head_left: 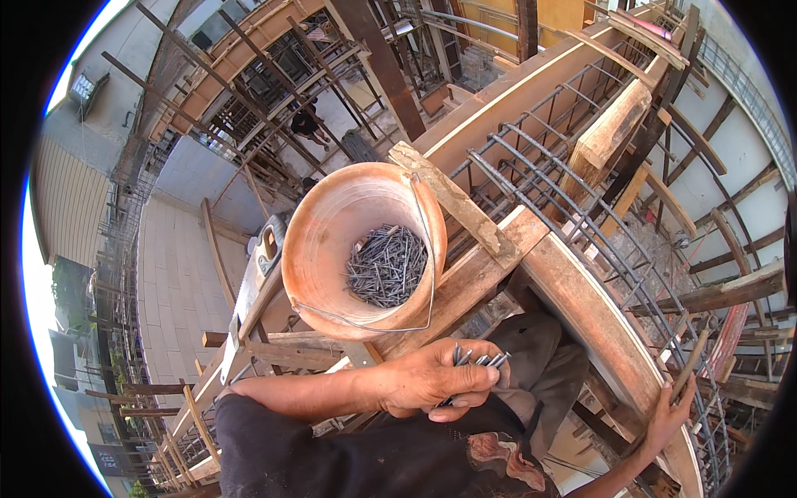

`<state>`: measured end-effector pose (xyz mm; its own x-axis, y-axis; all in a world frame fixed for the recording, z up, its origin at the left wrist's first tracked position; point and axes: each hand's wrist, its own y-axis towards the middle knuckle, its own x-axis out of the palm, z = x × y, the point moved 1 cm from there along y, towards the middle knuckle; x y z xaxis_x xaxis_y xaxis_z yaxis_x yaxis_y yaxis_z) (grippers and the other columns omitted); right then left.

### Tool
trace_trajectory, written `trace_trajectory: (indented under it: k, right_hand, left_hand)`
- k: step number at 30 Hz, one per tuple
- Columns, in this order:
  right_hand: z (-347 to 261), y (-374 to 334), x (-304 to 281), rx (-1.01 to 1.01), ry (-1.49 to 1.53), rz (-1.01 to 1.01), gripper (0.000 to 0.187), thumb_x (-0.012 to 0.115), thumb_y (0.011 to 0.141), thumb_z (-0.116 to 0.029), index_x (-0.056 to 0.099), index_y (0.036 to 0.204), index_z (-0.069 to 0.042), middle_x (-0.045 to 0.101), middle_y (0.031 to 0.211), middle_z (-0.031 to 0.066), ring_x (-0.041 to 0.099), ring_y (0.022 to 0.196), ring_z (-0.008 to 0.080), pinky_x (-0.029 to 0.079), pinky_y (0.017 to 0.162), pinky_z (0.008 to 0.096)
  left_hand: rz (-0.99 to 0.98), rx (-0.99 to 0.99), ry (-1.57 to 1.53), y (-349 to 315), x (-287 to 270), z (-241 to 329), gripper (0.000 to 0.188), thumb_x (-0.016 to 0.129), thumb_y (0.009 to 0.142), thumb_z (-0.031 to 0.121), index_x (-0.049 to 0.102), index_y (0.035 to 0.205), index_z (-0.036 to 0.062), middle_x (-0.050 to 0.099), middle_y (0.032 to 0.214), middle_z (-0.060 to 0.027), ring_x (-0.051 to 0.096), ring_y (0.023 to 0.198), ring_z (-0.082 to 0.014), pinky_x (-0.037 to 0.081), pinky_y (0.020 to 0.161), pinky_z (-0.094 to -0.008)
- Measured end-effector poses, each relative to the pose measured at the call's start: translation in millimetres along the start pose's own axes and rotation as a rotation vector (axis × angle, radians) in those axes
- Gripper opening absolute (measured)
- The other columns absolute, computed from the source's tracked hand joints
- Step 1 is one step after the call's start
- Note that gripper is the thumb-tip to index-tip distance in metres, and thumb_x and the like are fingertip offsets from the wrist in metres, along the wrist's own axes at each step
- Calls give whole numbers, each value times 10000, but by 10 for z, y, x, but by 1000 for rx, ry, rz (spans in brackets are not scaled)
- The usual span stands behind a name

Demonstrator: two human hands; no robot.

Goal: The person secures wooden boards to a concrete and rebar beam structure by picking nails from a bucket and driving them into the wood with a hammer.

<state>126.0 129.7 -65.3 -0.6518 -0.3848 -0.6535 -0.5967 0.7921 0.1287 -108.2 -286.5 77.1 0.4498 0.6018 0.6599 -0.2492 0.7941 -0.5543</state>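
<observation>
My left hand (440,378) is closed around several steel nails (480,359), their ends poking out of the fist. Just beyond it stands an orange bucket (311,241) with a wire handle, and a heap of loose nails (386,266) lies at its bottom. At the lower right, my right hand (669,415) grips a slim wooden handle (692,362) beside the formwork board (594,311). Whether that handle carries a tool head cannot be made out.
A handsaw (256,270) rests left of the bucket. A rebar cage (573,195) runs along the formwork on the right, with a wood block (614,124) above it. Timber props and beams surround me. Far below, a person (309,124) is on the lower floor.
</observation>
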Motion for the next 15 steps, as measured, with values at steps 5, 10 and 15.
trace_trajectory:
  k: [5,10,15]
  right_hand:
    - [-36,-19,-155,176,70,107,436,577,1012,-128,470,1409,17,578,1215,107,529,1087,177,398,994,307]
    - [-389,125,-39,220,101,37,352,543,1010,-92,496,1345,5,648,1057,87,566,1008,155,399,974,280]
    - [-259,145,-151,357,46,-8,388,574,930,-36,532,1311,21,650,1031,102,600,982,178,444,938,323]
  left_hand:
    - [170,517,962,798,68,-209,208,623,1019,229,604,1046,23,555,634,-55,543,498,-156,437,480,-330]
    - [415,1145,1447,1612,194,239,163,729,889,82,619,998,29,602,657,-98,597,525,-258,443,496,-346]
    - [542,1125,1718,2467,167,534,240,703,860,-6,610,1080,12,628,793,-126,622,646,-275,473,587,-358]
